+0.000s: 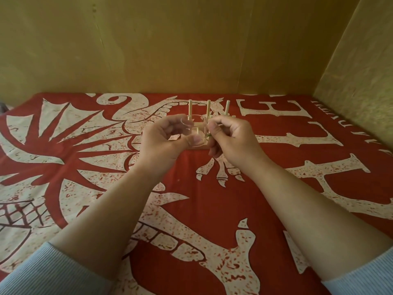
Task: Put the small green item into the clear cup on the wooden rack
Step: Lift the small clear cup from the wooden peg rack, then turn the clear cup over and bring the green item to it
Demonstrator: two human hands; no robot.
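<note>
My left hand (163, 139) holds a clear cup (194, 129) between thumb and fingers, lifted just in front of the wooden rack (207, 111). The rack's pale pegs rise behind the cup, and its base is mostly hidden by my hands. My right hand (231, 138) is pinched shut beside the cup's right wall. Only a sliver of the small green item (209, 135) pokes out below its thumb, close against the cup. Whether the item touches the cup cannot be told.
A red cloth (212, 199) with a cream dragon print and large letters covers the surface. Yellow-brown walls (170, 50) close it off behind and on the right (359, 71). Pale blue sleeves cover both my forearms near the bottom corners.
</note>
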